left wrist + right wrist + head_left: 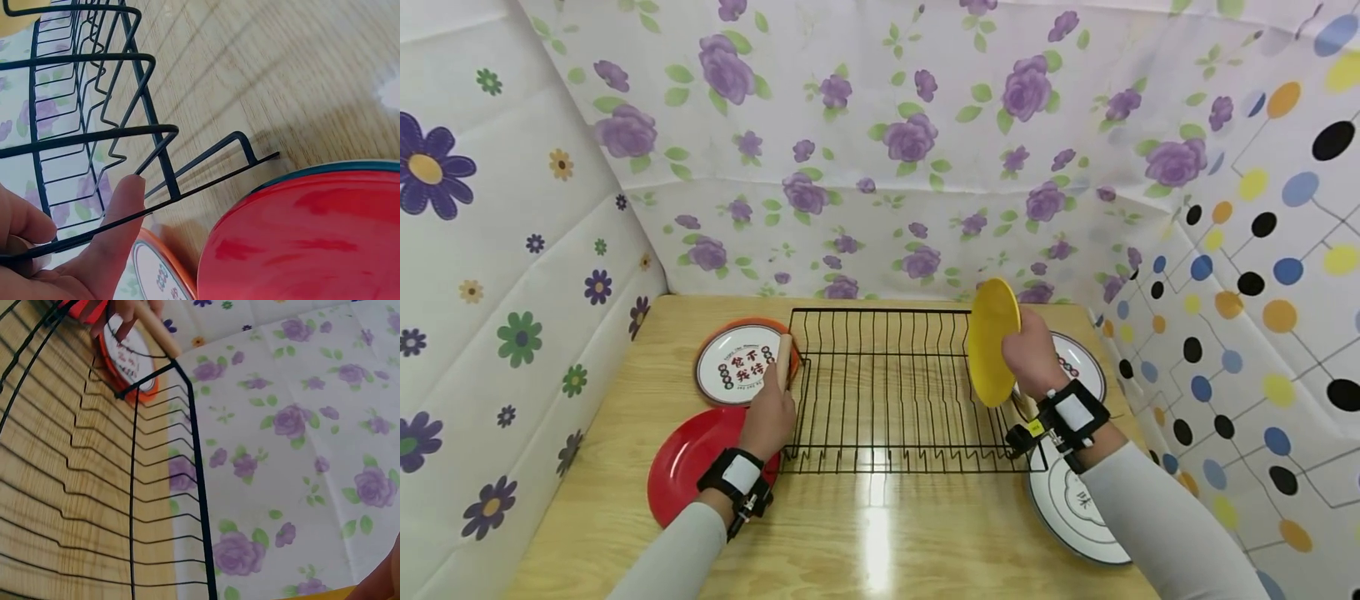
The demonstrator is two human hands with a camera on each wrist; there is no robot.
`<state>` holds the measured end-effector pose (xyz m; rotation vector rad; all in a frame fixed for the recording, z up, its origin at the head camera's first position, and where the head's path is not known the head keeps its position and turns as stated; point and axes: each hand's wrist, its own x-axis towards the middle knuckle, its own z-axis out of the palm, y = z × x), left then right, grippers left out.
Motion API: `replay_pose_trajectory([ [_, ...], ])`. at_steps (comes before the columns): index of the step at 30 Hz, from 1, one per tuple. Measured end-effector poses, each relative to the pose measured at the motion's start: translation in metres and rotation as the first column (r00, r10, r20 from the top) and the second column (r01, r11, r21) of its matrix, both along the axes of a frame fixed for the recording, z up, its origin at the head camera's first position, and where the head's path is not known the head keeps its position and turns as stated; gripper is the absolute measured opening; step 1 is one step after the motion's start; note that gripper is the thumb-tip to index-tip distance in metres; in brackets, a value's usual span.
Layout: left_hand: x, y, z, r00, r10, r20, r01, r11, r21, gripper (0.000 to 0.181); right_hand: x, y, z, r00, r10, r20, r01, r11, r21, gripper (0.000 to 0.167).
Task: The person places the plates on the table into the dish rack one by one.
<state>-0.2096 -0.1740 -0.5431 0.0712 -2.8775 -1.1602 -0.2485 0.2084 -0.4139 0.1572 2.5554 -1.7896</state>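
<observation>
A black wire dish rack (887, 311) lies across the middle of the wooden table. My left hand (769, 417) grips its left end at the light wooden handle (784, 357); in the left wrist view a finger (119, 219) reaches along the end wires. Above the rack's right end, my right hand (1032, 354) holds a yellow plate (990, 342) by its edge, tilted nearly upright. Only a sliver of that plate shows at the bottom of the right wrist view.
A red plate (691, 467) lies at the left, in front of a white lettered plate (718, 354) stacked on an orange-rimmed one. Another lettered plate (1088, 375) is partly hidden behind my right wrist. A white plate (1075, 517) sits nearer, partly under my right forearm. Patterned cloth (865, 225) encloses the table.
</observation>
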Motion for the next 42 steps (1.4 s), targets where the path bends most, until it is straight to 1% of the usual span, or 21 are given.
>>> replay_pose_trajectory([
  [2, 0.0, 0.0, 0.0, 1.0, -0.001, 0.002, 0.001, 1.0, 0.0, 0.066, 0.002, 0.001, 0.0, 1.0, 0.01, 0.017, -0.012, 0.997, 0.081, 0.058],
  [4, 0.0, 0.0, 0.0, 1.0, 0.004, 0.018, -0.004, 1.0, 0.009, 0.067, 0.003, 0.002, 0.001, 0.999, 0.022, 0.032, -0.026, 0.988, 0.15, 0.059],
  [8, -0.002, 0.0, -0.002, 0.999, 0.019, 0.031, -0.02, 1.0, 0.014, 0.066, 0.002, 0.007, -0.001, 0.998, 0.038, 0.052, -0.05, 0.967, 0.251, 0.059],
  [12, -0.004, 0.0, -0.002, 0.999, 0.028, 0.02, -0.028, 1.0, -0.001, 0.065, 0.001, 0.011, -0.003, 0.997, 0.041, 0.063, -0.059, 0.949, 0.309, 0.059],
  [14, -0.004, 0.0, -0.001, 0.999, 0.026, 0.025, -0.026, 1.0, 0.003, 0.065, 0.001, 0.012, -0.004, 0.997, 0.043, 0.069, -0.063, 0.947, 0.316, 0.058],
  [19, -0.004, 0.0, 0.002, 0.999, 0.011, 0.042, -0.011, 1.0, 0.01, 0.066, 0.003, 0.012, -0.007, 0.994, 0.047, 0.097, -0.075, 0.951, 0.3, 0.05],
  [23, -0.004, -0.002, 0.001, 1.0, -0.006, 0.019, 0.006, 1.0, -0.003, 0.065, 0.004, 0.011, -0.009, 0.993, 0.056, 0.107, -0.086, 0.95, 0.3, 0.047],
  [26, -0.004, -0.002, 0.001, 1.0, -0.014, -0.009, 0.014, 1.0, -0.009, 0.064, 0.005, 0.011, -0.01, 0.992, 0.066, 0.108, -0.094, 0.954, 0.283, 0.045],
  [30, -0.004, -0.001, 0.001, 1.0, -0.009, -0.008, 0.009, 1.0, 0.001, 0.066, 0.005, 0.01, -0.014, 0.991, 0.075, 0.108, -0.103, 0.954, 0.281, 0.043],
  [33, -0.003, 0.0, 0.001, 1.0, -0.005, 0.016, 0.005, 1.0, 0.005, 0.066, 0.004, 0.011, -0.021, 0.99, 0.061, 0.126, -0.095, 0.954, 0.283, 0.044],
  [36, -0.003, 0.0, 0.0, 1.0, -0.006, 0.025, 0.006, 1.0, 0.003, 0.065, 0.004, 0.013, -0.03, 0.99, 0.048, 0.136, -0.085, 0.956, 0.28, 0.045],
  [39, -0.002, 0.0, -0.002, 1.0, -0.005, 0.01, 0.005, 1.0, 0.007, 0.064, 0.004, 0.015, -0.038, 0.992, 0.05, 0.116, -0.081, 0.957, 0.278, 0.043],
  [42, -0.002, -0.001, -0.004, 1.0, 0.005, -0.01, -0.004, 1.0, 0.011, 0.064, 0.004, 0.016, -0.044, 0.994, 0.064, 0.086, -0.084, 0.965, 0.25, 0.045],
])
